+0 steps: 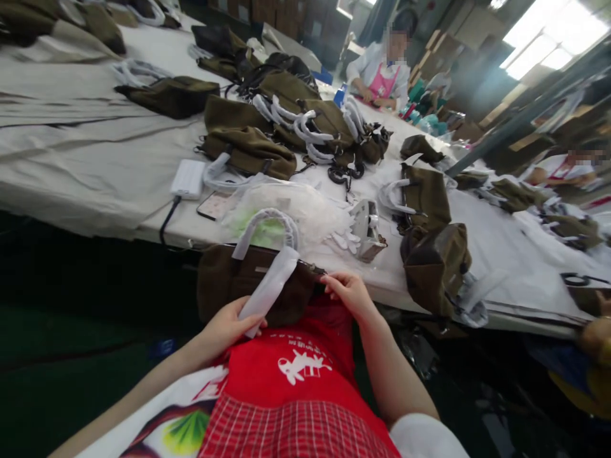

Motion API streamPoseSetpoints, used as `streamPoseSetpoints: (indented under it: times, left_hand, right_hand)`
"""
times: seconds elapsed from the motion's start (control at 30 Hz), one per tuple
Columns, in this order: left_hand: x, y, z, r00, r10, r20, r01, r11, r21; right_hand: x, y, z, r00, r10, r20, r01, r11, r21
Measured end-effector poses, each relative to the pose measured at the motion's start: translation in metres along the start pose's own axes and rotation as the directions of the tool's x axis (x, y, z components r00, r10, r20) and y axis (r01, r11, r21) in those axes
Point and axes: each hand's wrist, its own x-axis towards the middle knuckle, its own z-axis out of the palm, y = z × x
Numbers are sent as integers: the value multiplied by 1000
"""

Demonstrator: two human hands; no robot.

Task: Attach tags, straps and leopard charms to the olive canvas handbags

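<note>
A dark olive bag (pixel 214 280) rests against the table edge in front of the red apron. Its two handles are wrapped in pale plastic. My left hand (pixel 238 321) is closed round the lower end of the nearer wrapped handle (pixel 274 283). At the bag's right end, the fingers of my right hand (pixel 344 292) are pinched at the end of the zipper (pixel 312 268). Behind the bag lies a clear plastic bag of white pieces (pixel 296 210), with a small metal box (pixel 367 232) to its right.
Several olive bags (pixel 248 149) are piled across the white table (pixel 157 210); two more (pixel 429 261) stand at the right edge. A white box (pixel 188 179) with a cable and a phone (pixel 214 205) lie left. People work farther back, and a hand shows at far right.
</note>
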Motion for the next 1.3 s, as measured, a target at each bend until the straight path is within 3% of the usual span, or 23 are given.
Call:
streamPoseSetpoints:
  times: [0.13,0.2,0.3,0.5,0.6,0.73,1.07,1.2,1.3]
  left_hand:
    - [-1,-2,2,1000,30,-5,-29,998,46]
    - [-2,-2,2,998,55,-4,-54,995,85]
    - [-4,-1,2,995,97,-32,-92,986,141]
    - [-5,0,2,984,170,-61,-154,967,203]
    - [-3,-1,3,987,131,-96,-120,987,108]
    - [-3,-1,6,986,126,-106,-128,992,-10]
    - [5,-20,14,984,168,-60,-167,986,20]
    - [11,-21,10,979,201,-34,-195,973,127]
    - [16,-21,-2,963,269,-35,-232,885,404]
  right_hand:
    - [-23,-10,70,938,65,340,-86,995,49]
    - [-26,-7,91,908,81,411,-108,993,42]
    - [-22,0,107,901,105,421,-112,994,-7]
    - [-12,8,112,909,140,392,-109,989,-101]
    - [-12,10,110,886,132,445,-115,991,-65]
    - [-12,12,110,847,154,508,-216,974,64]
    - [-12,17,131,904,58,425,-156,968,198]
    - [-2,29,131,917,-34,398,-30,988,153]
    - [6,36,120,944,-97,316,102,995,0]
